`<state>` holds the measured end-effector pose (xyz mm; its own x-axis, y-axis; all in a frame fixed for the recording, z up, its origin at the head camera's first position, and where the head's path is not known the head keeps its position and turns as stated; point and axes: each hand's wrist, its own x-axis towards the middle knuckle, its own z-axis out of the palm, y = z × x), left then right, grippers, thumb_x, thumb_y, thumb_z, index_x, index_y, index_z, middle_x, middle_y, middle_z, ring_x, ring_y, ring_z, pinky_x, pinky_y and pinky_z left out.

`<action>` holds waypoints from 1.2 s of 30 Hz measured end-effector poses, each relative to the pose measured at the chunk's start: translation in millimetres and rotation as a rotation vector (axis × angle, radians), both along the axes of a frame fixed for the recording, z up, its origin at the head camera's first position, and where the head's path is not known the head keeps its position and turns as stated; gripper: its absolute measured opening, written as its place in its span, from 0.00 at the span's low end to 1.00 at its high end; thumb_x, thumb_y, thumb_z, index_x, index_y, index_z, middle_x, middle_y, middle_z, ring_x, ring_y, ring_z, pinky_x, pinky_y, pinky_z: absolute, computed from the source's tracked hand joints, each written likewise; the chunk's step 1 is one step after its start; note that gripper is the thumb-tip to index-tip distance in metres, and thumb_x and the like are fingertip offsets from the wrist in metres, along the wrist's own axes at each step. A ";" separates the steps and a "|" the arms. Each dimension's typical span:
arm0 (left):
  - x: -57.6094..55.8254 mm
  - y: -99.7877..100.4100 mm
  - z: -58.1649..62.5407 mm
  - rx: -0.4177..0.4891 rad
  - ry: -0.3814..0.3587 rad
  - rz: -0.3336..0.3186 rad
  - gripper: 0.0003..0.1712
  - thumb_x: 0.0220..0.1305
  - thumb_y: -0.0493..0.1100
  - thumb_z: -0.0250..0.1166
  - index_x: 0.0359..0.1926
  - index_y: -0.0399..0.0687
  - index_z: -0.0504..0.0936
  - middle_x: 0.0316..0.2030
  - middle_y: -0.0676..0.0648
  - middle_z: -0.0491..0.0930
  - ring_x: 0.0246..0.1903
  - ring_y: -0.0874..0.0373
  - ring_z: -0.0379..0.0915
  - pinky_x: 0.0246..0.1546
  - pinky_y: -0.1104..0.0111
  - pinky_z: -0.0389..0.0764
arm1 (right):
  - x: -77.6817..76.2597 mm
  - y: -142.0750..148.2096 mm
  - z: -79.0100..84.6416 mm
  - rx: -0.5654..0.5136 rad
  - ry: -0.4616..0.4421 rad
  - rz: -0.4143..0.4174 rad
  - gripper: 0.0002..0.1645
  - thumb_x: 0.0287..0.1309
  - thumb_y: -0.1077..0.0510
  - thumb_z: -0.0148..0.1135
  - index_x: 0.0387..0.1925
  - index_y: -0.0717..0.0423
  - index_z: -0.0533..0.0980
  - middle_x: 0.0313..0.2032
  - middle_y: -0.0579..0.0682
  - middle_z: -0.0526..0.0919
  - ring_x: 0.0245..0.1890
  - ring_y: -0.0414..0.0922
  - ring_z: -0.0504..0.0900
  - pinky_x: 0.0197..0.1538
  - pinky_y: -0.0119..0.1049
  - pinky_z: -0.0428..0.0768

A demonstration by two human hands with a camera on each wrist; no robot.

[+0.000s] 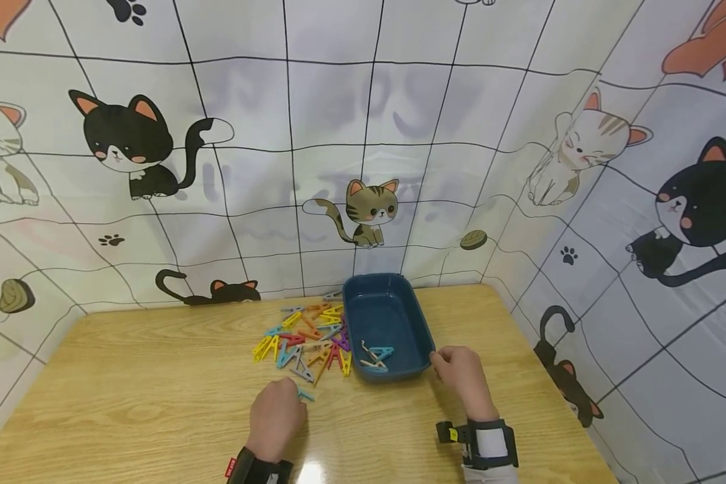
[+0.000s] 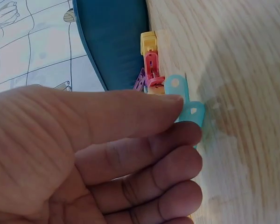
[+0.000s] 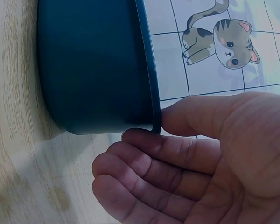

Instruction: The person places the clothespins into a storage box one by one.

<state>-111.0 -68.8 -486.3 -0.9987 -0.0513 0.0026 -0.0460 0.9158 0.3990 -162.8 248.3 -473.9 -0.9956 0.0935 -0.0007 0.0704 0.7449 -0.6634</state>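
My left hand (image 1: 276, 415) is low over the wooden table, in front of the pile. Between thumb and index finger it pinches a light-blue clothespin (image 2: 176, 88), whose far end is hidden behind the fingers. A dark blue plastic bin (image 1: 372, 323) stands right of the pile. My right hand (image 1: 462, 378) grips the bin's near right corner, thumb on the rim (image 3: 155, 100) and index finger under it. A few clothespins (image 1: 380, 352), light blue and beige, lie in the bin's near end.
Left of the bin spreads a loose pile of clothespins (image 1: 305, 344) in yellow, red, orange, grey, purple and blue. Some touch or lie close to the bin's side. Behind the wooden table (image 1: 157, 376) rises a white sheet (image 1: 254, 181) printed with cats.
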 end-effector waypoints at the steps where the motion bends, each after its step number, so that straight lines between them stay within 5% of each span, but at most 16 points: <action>1: -0.1 -0.2 -0.1 0.000 0.006 -0.002 0.18 0.53 0.29 0.66 0.13 0.44 0.69 0.15 0.50 0.67 0.16 0.58 0.63 0.14 0.66 0.62 | -0.1 0.1 -0.3 0.001 -0.002 -0.002 0.17 0.69 0.60 0.59 0.24 0.62 0.82 0.16 0.46 0.74 0.20 0.43 0.70 0.26 0.36 0.66; 19: -2.5 -3.5 1.6 -0.010 0.017 0.019 0.12 0.52 0.30 0.69 0.17 0.39 0.77 0.16 0.47 0.72 0.17 0.55 0.68 0.15 0.61 0.70 | 0.2 1.4 -0.4 0.007 0.004 0.004 0.17 0.69 0.60 0.59 0.25 0.62 0.82 0.17 0.46 0.76 0.20 0.43 0.70 0.26 0.36 0.66; 29: -2.1 -2.9 8.2 -0.019 0.062 0.015 0.19 0.51 0.31 0.70 0.12 0.43 0.71 0.15 0.49 0.68 0.17 0.57 0.62 0.16 0.66 0.63 | 0.8 0.3 1.4 -0.004 -0.005 -0.002 0.16 0.68 0.60 0.59 0.25 0.62 0.83 0.17 0.47 0.75 0.20 0.43 0.71 0.26 0.36 0.66; 36: -3.5 -0.6 12.7 0.052 0.153 -0.006 0.27 0.50 0.28 0.66 0.08 0.50 0.61 0.14 0.55 0.59 0.16 0.61 0.55 0.17 0.69 0.55 | 0.4 0.4 1.7 -0.009 -0.003 0.000 0.16 0.68 0.60 0.59 0.25 0.63 0.83 0.18 0.48 0.77 0.21 0.43 0.71 0.27 0.36 0.67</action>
<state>-114.4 -69.3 -473.6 -0.9872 -0.0494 0.1519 0.0243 0.8936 0.4482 -162.4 248.7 -472.2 -0.9956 0.0939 -0.0047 0.0728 0.7388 -0.6699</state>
